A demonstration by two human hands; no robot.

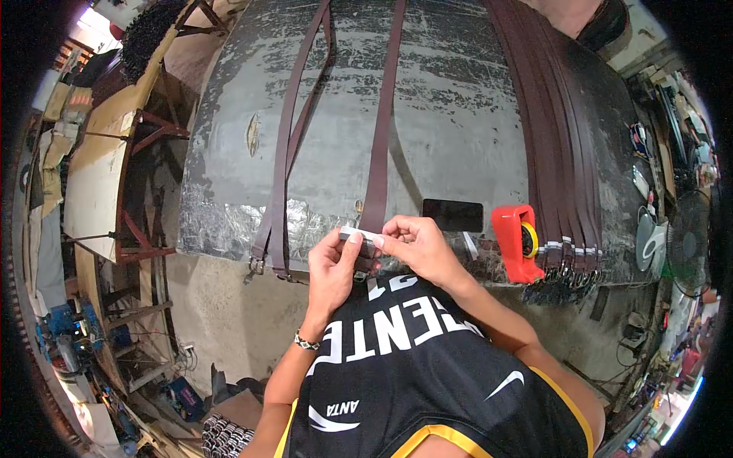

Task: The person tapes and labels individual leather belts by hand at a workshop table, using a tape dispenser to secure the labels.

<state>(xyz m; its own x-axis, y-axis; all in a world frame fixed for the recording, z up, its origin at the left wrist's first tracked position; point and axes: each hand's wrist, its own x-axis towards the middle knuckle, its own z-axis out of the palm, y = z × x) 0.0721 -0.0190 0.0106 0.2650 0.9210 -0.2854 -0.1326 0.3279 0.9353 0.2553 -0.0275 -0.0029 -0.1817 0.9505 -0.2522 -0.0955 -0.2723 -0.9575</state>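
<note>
Brown in colour, 1 strap (385, 114) runs down the middle of the worn grey desk (458, 145) to its near edge, where its lower end lies at the 2 hands. A small white strip (351, 232) lies across that end, between the hands. The left hand (334, 263) has its fingers clamped on the strap end and the white strip, its thumb on top. The right hand (416, 243) has its thumb and index finger pinched together at the strip's right end. A patterned bracelet (307, 341) circles the left wrist.

To the left, another brown strap (281, 168) lies doubled, with a metal buckle (257, 265) at the desk's near edge. A dark phone (453, 215) lies just beyond the right hand, and a white scrap (470, 245) is near it. Farther right stands a red tape dispenser (507, 229) with a yellow roll (529, 239). Beside it, many brown straps (561, 153) lie in a row, white bands (578, 251) near their lower ends.
</note>
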